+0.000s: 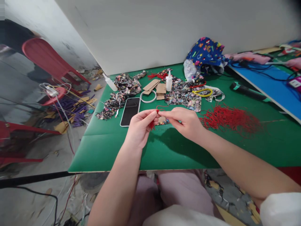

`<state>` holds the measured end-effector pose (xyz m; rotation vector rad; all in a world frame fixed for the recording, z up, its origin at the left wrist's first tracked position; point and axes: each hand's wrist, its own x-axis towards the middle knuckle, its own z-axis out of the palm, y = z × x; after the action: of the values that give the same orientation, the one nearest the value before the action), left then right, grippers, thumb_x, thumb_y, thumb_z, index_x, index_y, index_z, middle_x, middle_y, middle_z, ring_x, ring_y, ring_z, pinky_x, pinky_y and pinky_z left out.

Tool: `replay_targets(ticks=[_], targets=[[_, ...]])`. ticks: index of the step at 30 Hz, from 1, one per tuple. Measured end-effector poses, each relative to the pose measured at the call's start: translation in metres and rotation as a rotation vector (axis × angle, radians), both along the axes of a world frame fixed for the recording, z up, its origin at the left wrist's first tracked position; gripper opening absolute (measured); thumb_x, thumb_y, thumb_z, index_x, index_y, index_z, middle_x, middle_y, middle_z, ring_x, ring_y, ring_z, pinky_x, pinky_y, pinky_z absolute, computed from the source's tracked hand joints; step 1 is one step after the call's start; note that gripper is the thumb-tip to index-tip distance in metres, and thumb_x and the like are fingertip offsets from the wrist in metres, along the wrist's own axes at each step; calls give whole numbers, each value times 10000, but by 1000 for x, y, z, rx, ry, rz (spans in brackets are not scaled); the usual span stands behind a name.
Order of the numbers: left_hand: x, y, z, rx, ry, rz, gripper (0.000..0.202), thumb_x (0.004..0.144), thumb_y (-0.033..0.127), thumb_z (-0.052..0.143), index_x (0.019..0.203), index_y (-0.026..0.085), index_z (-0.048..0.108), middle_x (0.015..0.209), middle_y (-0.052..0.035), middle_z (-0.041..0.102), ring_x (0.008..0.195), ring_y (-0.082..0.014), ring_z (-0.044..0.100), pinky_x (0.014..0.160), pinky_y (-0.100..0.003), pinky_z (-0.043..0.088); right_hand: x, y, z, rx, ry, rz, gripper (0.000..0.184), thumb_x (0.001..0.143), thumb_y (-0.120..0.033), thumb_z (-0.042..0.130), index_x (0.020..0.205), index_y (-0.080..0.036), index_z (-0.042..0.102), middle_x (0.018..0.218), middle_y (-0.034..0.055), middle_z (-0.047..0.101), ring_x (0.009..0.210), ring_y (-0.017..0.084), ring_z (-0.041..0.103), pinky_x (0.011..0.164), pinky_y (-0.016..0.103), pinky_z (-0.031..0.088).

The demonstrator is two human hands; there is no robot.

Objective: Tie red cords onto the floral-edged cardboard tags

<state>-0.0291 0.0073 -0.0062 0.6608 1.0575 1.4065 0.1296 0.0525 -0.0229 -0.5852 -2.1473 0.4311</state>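
Note:
Over the front middle of the green table (105,147), my left hand (141,127) pinches a small bunch of red cord (152,125) between thumb and fingers. My right hand (189,124) meets it from the right, index finger stretched to the knotted top of the bunch and the other fingers curled. A thin cord end loops up between the hands; the exact grip of the right fingertips is hard to see. Behind them lie a phone (130,112), a white ring (148,97) and a partly covered patterned scrap. To the right spreads a loose pile of red cords (230,119).
Bunched floral fabric (128,84), cardboard pieces (151,85), two squeeze bottles, one upright (168,82) and one tilted (110,83), and yellow-handled scissors (205,92) lie farther back. A blue board (268,81) fills the right. Left are a red chair (44,56) and a seated person.

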Motion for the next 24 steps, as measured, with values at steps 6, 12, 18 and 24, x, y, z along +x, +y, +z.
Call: replay_targets(ticks=[6, 12, 18, 24], targets=[[1, -1, -1, 21, 32, 16, 143, 647, 205, 734, 753, 122, 685, 595, 17, 624, 505, -25, 554, 505, -117, 440, 1, 1, -2, 62, 26, -2, 272, 854, -108, 474, 1038, -179, 661, 732, 33, 657, 682, 121, 579, 646, 246, 467], [3, -2, 0, 53, 55, -16, 125, 674, 216, 712, 745, 133, 649, 613, 23, 610, 532, -31, 544, 525, -132, 428, 0, 1, 2, -71, -1, -16, 237, 870, -162, 469, 1002, -188, 665, 846, 42, 698, 767, 130, 619, 709, 251, 477], [-3, -9, 7, 184, 353, -127, 101, 712, 264, 684, 751, 175, 654, 659, 6, 650, 574, -72, 569, 531, -172, 435, 2, 2, 11, -540, 64, 88, 166, 843, -278, 523, 880, -182, 654, 822, 24, 691, 709, 131, 627, 673, 262, 492], [-15, -24, 26, 361, 925, -348, 104, 759, 212, 620, 811, 218, 710, 823, -30, 707, 753, -153, 637, 704, -240, 474, 7, 9, 15, -765, -64, 355, 119, 815, -251, 542, 806, -151, 607, 776, 17, 654, 682, 107, 592, 629, 230, 458]])
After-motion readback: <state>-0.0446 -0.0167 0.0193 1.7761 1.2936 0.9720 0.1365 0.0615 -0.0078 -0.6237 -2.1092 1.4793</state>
